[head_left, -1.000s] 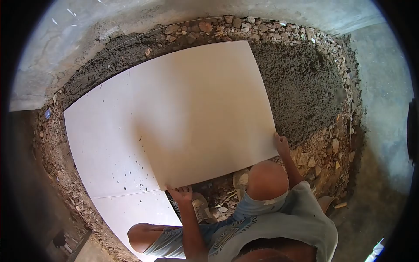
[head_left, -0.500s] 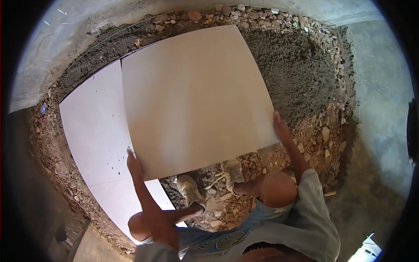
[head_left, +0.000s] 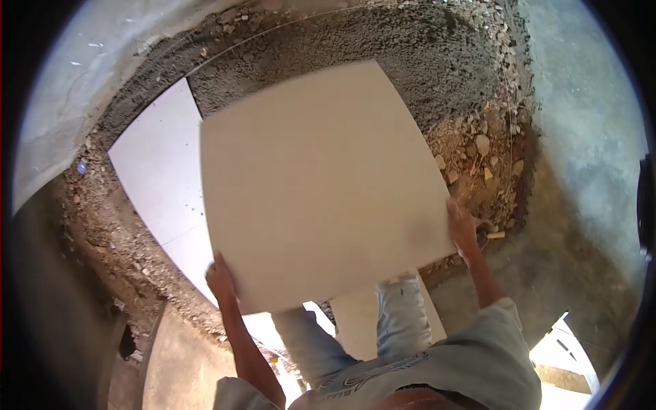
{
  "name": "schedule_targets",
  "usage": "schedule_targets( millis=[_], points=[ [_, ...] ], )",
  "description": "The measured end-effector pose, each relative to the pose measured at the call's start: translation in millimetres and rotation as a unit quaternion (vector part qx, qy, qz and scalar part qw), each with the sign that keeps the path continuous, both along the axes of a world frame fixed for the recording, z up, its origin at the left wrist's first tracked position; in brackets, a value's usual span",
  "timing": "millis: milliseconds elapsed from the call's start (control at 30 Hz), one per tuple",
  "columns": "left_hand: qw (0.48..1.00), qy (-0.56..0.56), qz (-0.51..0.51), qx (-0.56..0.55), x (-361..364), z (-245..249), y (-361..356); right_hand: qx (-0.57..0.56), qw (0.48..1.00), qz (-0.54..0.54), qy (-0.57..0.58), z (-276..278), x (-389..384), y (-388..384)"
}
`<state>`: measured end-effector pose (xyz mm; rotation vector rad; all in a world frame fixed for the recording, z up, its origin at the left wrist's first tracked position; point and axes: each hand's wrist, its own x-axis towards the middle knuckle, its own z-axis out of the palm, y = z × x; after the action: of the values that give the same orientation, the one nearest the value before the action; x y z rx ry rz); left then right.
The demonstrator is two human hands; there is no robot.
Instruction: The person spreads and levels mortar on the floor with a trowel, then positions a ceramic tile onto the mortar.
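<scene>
A large beige floor tile (head_left: pixel 321 184) is held up in front of my body, between both hands. My left hand (head_left: pixel 221 280) is closed around its left edge near the lower corner. On the opposite edge, low down, my right hand (head_left: pixel 462 229) grips the tile. The undersides where my fingers curl are hidden. To the left, white tiles (head_left: pixel 160 154) lie on the ground, partly covered by the raised tile and flecked with dark spots. Grey mortar (head_left: pixel 437 61) spreads beyond the tile's far edge.
A thin string line (head_left: pixel 273 33) crosses the far side of the mortar. Rubble (head_left: pixel 482 147) lies at the right, near a bare concrete wall (head_left: pixel 574 102). Another beige slab (head_left: pixel 355 321) shows by my legs. Broken stones (head_left: pixel 123 236) border the left side.
The tile has come up off the bed and back toward me, uncovering mortar beyond it. My legs have gone from crouched to straighter, and both hands keep their grip.
</scene>
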<state>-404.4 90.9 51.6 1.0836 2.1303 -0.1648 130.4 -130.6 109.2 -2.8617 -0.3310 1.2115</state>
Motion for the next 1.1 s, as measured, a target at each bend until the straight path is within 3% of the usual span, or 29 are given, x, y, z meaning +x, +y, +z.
schedule_targets(
  millis=[100,167,233,333,400,433,500,567,667,900,1100],
  points=[
    [0.997,0.032,-0.046,-0.052,-20.1,102.2,-44.2,0.005,0.997,0.040,-0.073,98.7,-31.8,-77.1],
    [0.993,0.030,-0.088,-0.078,-26.1,167.4,-60.2,-0.067,0.997,-0.016,-0.029,166.8,-49.6,-95.4],
    [0.988,0.041,-0.120,-0.090,-37.0,210.3,-72.9,-0.113,0.989,-0.083,0.037,227.9,-81.4,-117.6],
    [0.982,0.030,-0.145,-0.114,-75.1,234.3,-85.9,-0.191,0.974,-0.101,0.073,259.7,-125.4,-179.2],
    [0.969,0.021,-0.190,-0.155,-79.1,243.6,-70.6,-0.158,0.973,-0.153,0.070,272.6,-160.0,-201.5],
    [0.951,0.056,-0.262,-0.156,-93.6,245.1,-66.6,-0.143,0.970,-0.184,0.065,280.3,-177.1,-208.9],
    [0.895,0.106,-0.413,-0.129,-130.2,223.4,-45.7,-0.137,0.969,-0.194,0.061,286.2,-202.1,-218.1],
    [0.860,0.150,-0.456,-0.173,-148.4,207.8,-19.9,-0.114,0.965,-0.228,0.067,302.3,-216.6,-208.8],
    [0.841,0.164,-0.478,-0.192,-157.7,205.4,10.0,-0.117,0.948,-0.272,0.116,286.3,-237.2,-221.0],
    [0.866,0.159,-0.451,-0.144,-146.2,240.2,49.4,-0.063,0.929,-0.319,0.175,253.5,-268.0,-233.6],
    [0.863,0.122,-0.484,-0.078,-71.9,262.7,88.2,-0.005,0.896,-0.393,0.207,237.9,-297.0,-252.8]
  ],
)
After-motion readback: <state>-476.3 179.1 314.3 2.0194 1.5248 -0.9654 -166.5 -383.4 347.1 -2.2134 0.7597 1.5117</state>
